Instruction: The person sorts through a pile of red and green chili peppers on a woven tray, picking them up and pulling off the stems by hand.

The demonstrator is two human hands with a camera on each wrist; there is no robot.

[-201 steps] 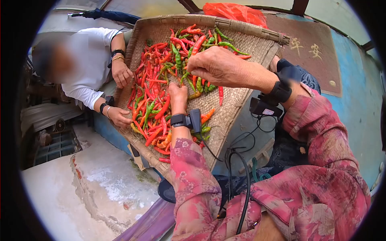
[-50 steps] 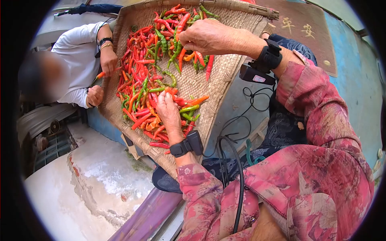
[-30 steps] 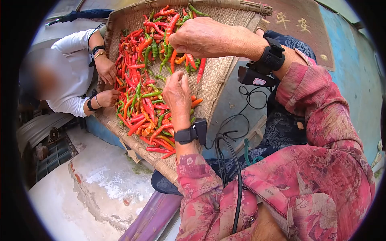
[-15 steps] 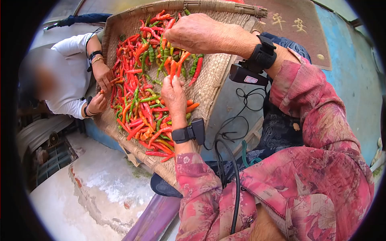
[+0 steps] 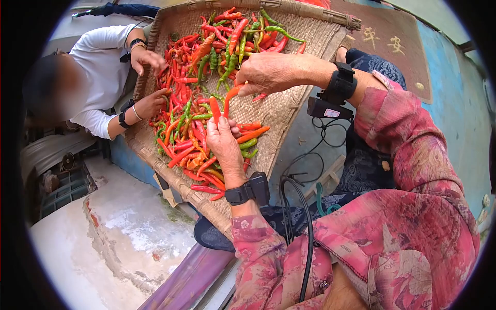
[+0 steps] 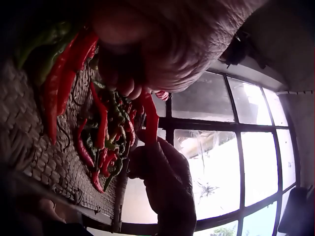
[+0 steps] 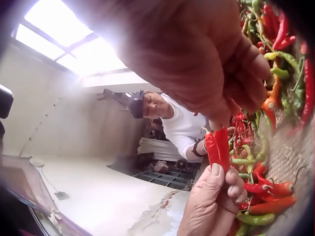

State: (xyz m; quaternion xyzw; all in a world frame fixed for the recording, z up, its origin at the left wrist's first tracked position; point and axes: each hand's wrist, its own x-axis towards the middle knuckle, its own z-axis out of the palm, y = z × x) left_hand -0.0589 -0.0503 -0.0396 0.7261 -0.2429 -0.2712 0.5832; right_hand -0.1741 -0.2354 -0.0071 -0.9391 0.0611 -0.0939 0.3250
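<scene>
Left hand (image 5: 225,147) over the tray (image 5: 276,111), fingers gripping two red chillies (image 5: 215,109), and the right hand (image 5: 281,72) meets it, fingers pinching one at its upper end! Below spreads the pile (image 5: 181,98), red and green, another person (image 5: 106,67) alongside.

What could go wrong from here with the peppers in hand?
1. The left grip holds two red peppers side by side, and the right grip pinches the end of one; pulling it might loosen the other.
2. Some loose peppers lie close to the near edge of the woven tray; a bump could roll them off.
3. A black cable runs in front of the person's body and could perhaps snag a moving arm.
</scene>
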